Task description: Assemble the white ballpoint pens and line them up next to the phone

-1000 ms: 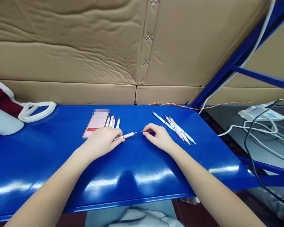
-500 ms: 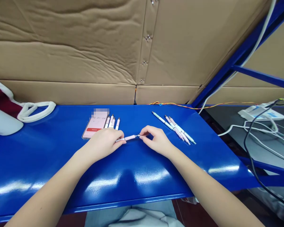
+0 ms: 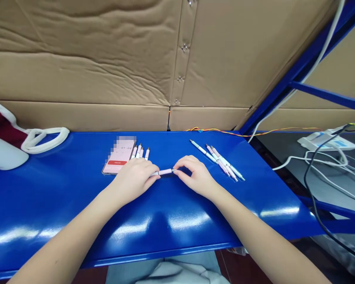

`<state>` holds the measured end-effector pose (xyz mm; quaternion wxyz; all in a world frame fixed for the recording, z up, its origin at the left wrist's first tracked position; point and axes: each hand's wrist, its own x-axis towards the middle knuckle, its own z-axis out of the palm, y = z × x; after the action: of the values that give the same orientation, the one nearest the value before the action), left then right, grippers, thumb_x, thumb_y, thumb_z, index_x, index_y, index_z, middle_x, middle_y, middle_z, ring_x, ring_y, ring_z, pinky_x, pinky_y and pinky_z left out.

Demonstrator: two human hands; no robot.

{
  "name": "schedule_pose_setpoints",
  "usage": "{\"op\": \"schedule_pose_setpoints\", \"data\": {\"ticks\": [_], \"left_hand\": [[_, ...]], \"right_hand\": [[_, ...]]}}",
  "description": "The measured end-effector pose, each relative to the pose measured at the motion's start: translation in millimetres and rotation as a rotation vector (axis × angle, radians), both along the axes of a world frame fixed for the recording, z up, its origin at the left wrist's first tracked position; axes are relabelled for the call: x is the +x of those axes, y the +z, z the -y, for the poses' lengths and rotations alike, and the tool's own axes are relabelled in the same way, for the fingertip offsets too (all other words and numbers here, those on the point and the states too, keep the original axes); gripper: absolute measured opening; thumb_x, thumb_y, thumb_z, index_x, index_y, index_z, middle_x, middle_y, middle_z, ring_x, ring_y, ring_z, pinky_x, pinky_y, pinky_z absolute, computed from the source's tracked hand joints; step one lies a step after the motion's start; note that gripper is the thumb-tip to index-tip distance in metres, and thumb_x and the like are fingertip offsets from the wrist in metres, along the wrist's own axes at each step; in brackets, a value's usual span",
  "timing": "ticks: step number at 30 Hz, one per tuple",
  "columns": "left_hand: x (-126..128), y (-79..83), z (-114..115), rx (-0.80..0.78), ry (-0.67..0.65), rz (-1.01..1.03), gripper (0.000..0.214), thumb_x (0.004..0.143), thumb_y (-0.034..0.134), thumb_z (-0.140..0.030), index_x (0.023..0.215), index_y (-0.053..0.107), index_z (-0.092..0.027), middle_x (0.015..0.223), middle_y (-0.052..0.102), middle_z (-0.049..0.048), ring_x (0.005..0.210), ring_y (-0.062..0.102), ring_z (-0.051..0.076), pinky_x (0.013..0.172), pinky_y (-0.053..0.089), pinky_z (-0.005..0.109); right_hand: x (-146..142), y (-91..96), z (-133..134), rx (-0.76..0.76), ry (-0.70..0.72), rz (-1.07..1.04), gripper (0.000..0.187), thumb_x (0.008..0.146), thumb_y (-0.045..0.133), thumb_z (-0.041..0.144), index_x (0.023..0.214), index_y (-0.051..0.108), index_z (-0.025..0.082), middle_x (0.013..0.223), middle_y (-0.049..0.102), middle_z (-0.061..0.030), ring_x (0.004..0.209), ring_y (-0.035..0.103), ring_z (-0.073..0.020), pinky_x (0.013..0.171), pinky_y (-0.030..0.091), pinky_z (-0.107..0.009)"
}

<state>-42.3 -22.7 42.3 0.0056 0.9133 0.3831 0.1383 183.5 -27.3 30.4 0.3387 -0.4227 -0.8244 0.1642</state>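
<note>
- Bench (image 3: 41,197): glossy blue steel, v. slick; a dropped pen could roll far, maybe off the front edge or R end.
- Cardboard wall (image 3: 77,71) behind bench, blue rack (image 3: 296,85) at R; both well apart from hands, little risk.
- Cables (image 3: 328,167) tangled off bench's R end; a pen rolling that way could get lost among them.
- Bag (image 3: 44,138) at far L w/ white strap, well clear of hands.
- Phone (image 3: 118,157): face up, timer on screen, top part blurred. L hand overlaps its lower corner; a careless wrist shift could nudge it or hit the red button.
- Pen group (image 3: 140,152): 4 side by side, just above L hand; stray knuckles could scatter them.
- Pen pile (image 3: 221,163): loose, partly crossed, just beyond R hand; a wide elbow-out move could knock it.
- L hand (image 3: 133,179): fingers closed round pen's near end, firm grip, end hidden.
- R hand (image 3: 195,175): thumb + index pressed together in small pinch at pen's dark tip; weakest hold here, slip likely if fingers are damp or pull is uneven.
- Pen (image 3: 165,172): pink/white, level btw hands, right over bench; can't tell if touching.
</note>
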Motion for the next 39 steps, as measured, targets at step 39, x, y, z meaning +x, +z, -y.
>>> {"op": "schedule_pose_setpoints", "data": {"ticks": [39], "left_hand": [[6.1,-13.0,0.7,0.018,0.049,0.04,0.024,0.093,0.041,-0.027,0.096,0.063,-0.019,0.094,0.065,0.0047,0.086,0.06,0.017,0.075,0.048,0.029]], "right_hand": [[-1.6,-3.5,1.2,0.038,-0.045,0.194,0.008,0.087,0.053,0.023,0.086,0.059,0.018,0.089,0.061,-0.0057,0.088,0.052,-0.0196,0.083,0.036,-0.036]]}}
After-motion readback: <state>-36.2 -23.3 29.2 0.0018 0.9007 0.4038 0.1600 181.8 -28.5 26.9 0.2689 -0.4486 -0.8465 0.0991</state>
